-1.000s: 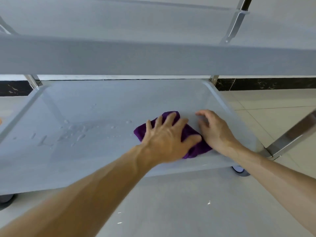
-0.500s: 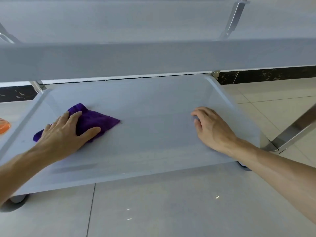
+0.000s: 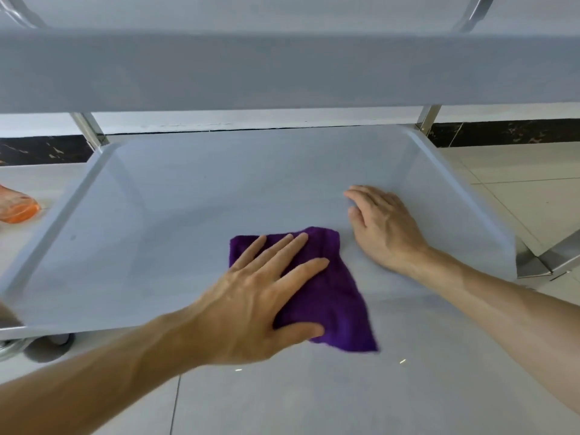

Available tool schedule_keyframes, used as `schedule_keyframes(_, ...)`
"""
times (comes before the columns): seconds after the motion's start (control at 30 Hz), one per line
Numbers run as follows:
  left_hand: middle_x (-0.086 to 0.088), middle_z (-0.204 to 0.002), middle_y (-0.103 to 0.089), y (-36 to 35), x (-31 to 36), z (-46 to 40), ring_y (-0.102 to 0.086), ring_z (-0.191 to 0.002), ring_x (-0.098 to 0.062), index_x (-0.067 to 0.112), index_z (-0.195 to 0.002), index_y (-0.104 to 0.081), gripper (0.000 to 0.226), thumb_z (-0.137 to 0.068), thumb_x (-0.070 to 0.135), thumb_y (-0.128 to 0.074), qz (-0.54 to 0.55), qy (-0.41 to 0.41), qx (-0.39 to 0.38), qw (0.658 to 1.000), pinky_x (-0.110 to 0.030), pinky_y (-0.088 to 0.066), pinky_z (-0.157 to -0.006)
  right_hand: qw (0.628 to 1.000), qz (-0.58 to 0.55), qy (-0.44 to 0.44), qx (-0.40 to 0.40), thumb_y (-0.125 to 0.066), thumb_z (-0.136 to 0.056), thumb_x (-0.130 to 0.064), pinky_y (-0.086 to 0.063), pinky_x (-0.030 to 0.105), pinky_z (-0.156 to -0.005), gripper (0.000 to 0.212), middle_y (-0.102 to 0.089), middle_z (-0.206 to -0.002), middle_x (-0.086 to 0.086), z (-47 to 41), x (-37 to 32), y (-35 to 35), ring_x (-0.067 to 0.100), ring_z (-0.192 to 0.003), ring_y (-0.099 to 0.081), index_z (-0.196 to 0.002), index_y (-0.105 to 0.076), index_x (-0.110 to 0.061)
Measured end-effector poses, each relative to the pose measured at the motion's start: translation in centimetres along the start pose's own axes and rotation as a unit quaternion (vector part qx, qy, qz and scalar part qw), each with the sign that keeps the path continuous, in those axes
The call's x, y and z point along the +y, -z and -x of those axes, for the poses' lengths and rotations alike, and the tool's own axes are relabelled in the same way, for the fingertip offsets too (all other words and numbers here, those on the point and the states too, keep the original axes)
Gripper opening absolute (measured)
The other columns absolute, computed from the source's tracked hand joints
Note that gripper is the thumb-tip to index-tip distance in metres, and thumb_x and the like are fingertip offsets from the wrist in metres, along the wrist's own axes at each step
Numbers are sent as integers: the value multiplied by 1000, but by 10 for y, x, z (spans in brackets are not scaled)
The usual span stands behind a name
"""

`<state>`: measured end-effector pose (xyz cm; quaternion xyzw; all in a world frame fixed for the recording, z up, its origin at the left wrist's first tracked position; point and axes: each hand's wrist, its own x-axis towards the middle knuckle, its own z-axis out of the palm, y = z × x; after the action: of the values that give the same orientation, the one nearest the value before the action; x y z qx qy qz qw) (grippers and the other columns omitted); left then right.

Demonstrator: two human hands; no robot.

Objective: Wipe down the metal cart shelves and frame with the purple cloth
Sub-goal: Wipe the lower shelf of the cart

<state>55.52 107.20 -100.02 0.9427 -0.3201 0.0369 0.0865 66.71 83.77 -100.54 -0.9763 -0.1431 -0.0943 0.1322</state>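
The purple cloth (image 3: 332,296) lies spread on the lower metal shelf (image 3: 194,196) of the cart, near the front middle, with one corner hanging past the front edge. My left hand (image 3: 260,302) presses flat on the cloth, fingers spread and pointing up and right. My right hand (image 3: 384,229) rests palm down on the bare shelf just right of the cloth, holding nothing. The front rim of the upper shelf (image 3: 282,70) crosses the top of the view.
Cart uprights stand at the back left (image 3: 89,131) and back right (image 3: 426,119). A caster (image 3: 47,345) shows under the front left corner. An orange object (image 3: 17,208) lies on the tiled floor to the left. A dark skirting runs along the wall.
My left hand has swept the cloth from the shelf's left side back to the front middle, close to my right hand. My right hand has stayed in place.
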Motion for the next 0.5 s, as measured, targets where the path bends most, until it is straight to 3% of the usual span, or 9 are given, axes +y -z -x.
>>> schedule_keyframes(0.07,2,-163,-16,9,-25,19,-11,-150,-8,36,-152,-24,75,-89,75,-39,15,-18,-13,1000,-40,-12,-122,1000,-5,1,4,-42,-102,-17,-26,42,-116,38,-49,-147,7,2,1,1,22,-140,-40,-138,-52,-7)
schedule_keyframes(0.13,6,-161,-23,21,-51,30,-17,-148,-3,36,-149,-32,73,-88,75,-37,63,23,-10,998,-38,-16,-122,1000,-4,1,2,-42,-102,-18,-25,42,-117,38,-48,-149,6,3,1,2,22,-141,-39,-138,-52,-8)
schedule_keyframes(0.23,4,-154,-38,33,-92,35,-32,-142,-10,34,-145,-41,78,-83,80,-32,75,141,37,986,-34,-22,-118,1000,2,-4,-12,-39,-103,-23,-21,41,-119,42,-42,-153,2,5,1,2,18,-144,-33,-143,-47,-12)
schedule_keyframes(0.37,-4,-153,-37,36,-133,16,-36,-136,-29,31,-146,-36,86,-80,85,-30,31,336,27,941,-46,-24,-113,1000,0,-7,-13,-40,-103,-26,-20,41,-119,43,-41,-154,3,11,0,3,19,-145,-32,-144,-45,-11)
schedule_keyframes(0.5,-7,-153,-33,21,-127,-37,-29,-141,-28,31,-143,-38,80,-82,81,-27,10,417,31,908,-50,-18,-116,1000,4,-3,-12,-40,-103,-22,-22,42,-118,43,-43,-153,7,17,1,3,22,-144,-34,-142,-47,-7)
